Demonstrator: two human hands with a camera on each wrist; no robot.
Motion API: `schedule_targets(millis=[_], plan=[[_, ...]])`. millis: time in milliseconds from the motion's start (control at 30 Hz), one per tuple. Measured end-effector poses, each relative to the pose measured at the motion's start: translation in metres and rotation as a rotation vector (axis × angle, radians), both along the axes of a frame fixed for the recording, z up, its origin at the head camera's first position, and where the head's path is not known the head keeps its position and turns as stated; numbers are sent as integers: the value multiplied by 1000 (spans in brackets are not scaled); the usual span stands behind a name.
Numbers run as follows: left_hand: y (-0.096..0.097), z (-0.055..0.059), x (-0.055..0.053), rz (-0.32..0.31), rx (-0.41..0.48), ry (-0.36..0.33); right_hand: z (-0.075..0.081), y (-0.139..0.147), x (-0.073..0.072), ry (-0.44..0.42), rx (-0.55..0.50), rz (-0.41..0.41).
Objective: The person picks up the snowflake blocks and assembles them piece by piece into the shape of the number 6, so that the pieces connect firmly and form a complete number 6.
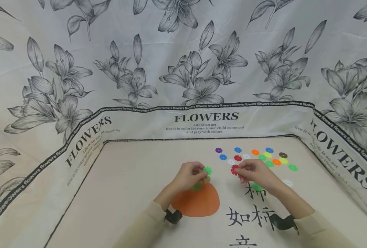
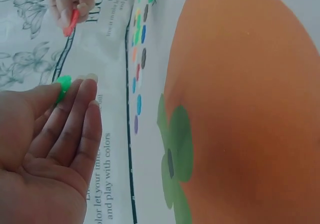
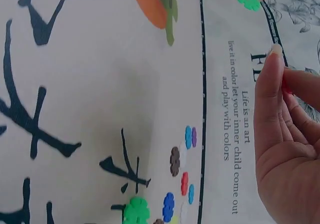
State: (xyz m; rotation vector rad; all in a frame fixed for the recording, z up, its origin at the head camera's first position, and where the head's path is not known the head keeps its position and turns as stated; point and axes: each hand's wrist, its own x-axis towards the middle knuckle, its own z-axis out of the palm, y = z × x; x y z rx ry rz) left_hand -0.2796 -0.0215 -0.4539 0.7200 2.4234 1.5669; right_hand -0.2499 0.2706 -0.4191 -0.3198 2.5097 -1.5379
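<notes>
My left hand (image 1: 188,175) pinches a green snowflake-shaped plastic disc (image 1: 207,170) between thumb and fingertips, above a printed orange persimmon (image 1: 196,205). The left wrist view shows this green disc (image 2: 64,86) edge-on at the fingertips. To the right, my right hand (image 1: 258,173) pinches a red notched disc (image 1: 234,170) by its edge, over printed black characters. Its fingers mostly hide the red disc (image 3: 287,88) in the right wrist view. The two hands are apart at a similar height, and the discs they hold do not touch.
Several loose discs lie at the table's back right, among them a purple one (image 1: 219,150) and a brown one (image 1: 283,155). A green disc (image 1: 258,187) lies below my right wrist. A flower-printed cloth wall (image 1: 202,120) borders the table.
</notes>
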Motion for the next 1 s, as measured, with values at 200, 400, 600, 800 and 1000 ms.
schedule_targets(millis=[200, 400, 600, 800, 1000], plan=[[-8, 3, 10, -48, 2, 32, 3, -24, 6, 27, -28, 43], [-16, 6, 17, -53, -13, 43, 2, -44, 7, 42, -67, 30], [-22, 6, 19, -26, -14, 85, 0, -58, 7, 19, -123, 25], [-28, 3, 20, 18, -1, 125, -5, -69, 5, -14, -165, 25], [-31, 4, 21, 12, -12, 164, -5, -76, 6, -42, -212, 19]])
